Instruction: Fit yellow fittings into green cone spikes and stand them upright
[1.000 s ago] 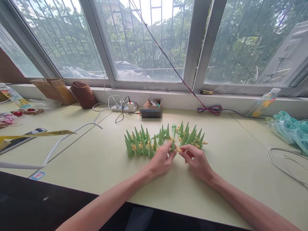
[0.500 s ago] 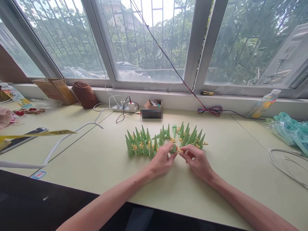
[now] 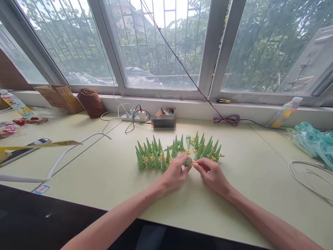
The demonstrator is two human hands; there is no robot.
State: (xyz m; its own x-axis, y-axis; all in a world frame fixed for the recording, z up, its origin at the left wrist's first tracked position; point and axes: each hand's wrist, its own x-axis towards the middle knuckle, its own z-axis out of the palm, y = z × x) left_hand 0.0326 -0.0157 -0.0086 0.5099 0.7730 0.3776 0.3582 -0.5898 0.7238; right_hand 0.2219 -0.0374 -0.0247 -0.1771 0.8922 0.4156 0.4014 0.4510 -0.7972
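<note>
My left hand (image 3: 178,171) is closed around a green plastic cone (image 3: 187,161), partly hidden by its fingers. Between the fingertips of my right hand (image 3: 212,172) is a small yellow valve (image 3: 194,163), touching the side of that cone. Upright green cones with yellow valves stand in a left cluster (image 3: 156,160) and a right cluster (image 3: 205,148). A few more cones (image 3: 174,150) stand between them, one of them lying on its side. Just beyond my left fingers lies a loose yellow valve (image 3: 186,152).
Behind the cones are a small carton (image 3: 168,111), a blurred dark box (image 3: 163,123) and a power strip (image 3: 135,116). A white cable (image 3: 73,147) and a phone (image 3: 24,151) lie at left. Bagged teal parts (image 3: 312,140) and a coiled cable (image 3: 307,177) lie at right.
The held cone has tilted and sunk lower in my left fingers. My right hand stays against it with the yellow valve. Another person's hand showed briefly at the far left, then left view.
</note>
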